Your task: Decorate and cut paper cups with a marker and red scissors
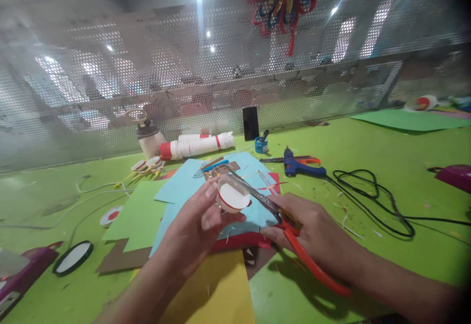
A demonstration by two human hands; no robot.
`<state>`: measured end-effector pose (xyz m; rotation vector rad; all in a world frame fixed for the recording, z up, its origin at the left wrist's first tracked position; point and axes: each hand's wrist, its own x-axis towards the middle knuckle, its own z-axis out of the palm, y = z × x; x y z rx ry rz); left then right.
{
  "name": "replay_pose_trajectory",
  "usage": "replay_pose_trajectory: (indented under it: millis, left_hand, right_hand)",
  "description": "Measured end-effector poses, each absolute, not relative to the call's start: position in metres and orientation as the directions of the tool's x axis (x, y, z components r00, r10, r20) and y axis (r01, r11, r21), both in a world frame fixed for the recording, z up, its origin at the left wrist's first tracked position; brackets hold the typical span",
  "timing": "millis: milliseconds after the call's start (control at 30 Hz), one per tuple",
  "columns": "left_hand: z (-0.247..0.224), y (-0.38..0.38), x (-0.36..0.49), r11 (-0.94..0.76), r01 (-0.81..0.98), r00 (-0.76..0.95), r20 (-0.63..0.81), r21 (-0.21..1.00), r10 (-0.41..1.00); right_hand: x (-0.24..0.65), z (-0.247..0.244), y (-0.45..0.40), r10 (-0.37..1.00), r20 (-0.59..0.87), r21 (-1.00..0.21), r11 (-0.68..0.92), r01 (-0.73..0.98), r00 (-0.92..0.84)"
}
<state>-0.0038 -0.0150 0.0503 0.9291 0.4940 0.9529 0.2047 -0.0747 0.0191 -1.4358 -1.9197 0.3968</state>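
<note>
My left hand (pixel 200 216) is closed on a small white paper cup piece (pixel 232 197) with a red band round it, its round white face turned up towards me. My right hand (pixel 305 221) grips a pair of scissors (pixel 305 260) by their orange handles. The scissors' metal blades reach left to the cup piece and lie along its upper edge; whether they touch it I cannot tell. Below both hands are light blue paper sheets (pixel 176 184), a red strip (pixel 243 241) and yellow paper (pixel 209 289).
A blue glue gun (pixel 300 164) with a black cord (pixel 390 206) lies to the right. Behind are white paper-cup rolls (pixel 198 146), a phone (pixel 250 123), a blue jar (pixel 261 145) and a spray bottle (pixel 149 137). Green paper (pixel 142 216) and a black-rimmed disc (pixel 73 258) lie left.
</note>
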Motion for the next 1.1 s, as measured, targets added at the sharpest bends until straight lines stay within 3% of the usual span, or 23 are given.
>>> replay_pose_trajectory:
  millis: [267,1100]
  left_hand:
    - [0.0476,-0.0133,-0.004,0.19,-0.439,0.496,0.06,0.878,0.866]
    - [0.0456,-0.0089,-0.0105,0.216,-0.467,0.615,0.14,0.857,0.776]
  right_hand:
    - [0.2055,0.0182,-0.0761,0.921,0.371,-0.588,0.331,0.738,-0.117]
    - [0.2046,0.0197,-0.079,0.889,0.426,-0.603,0.417,0.68,-0.167]
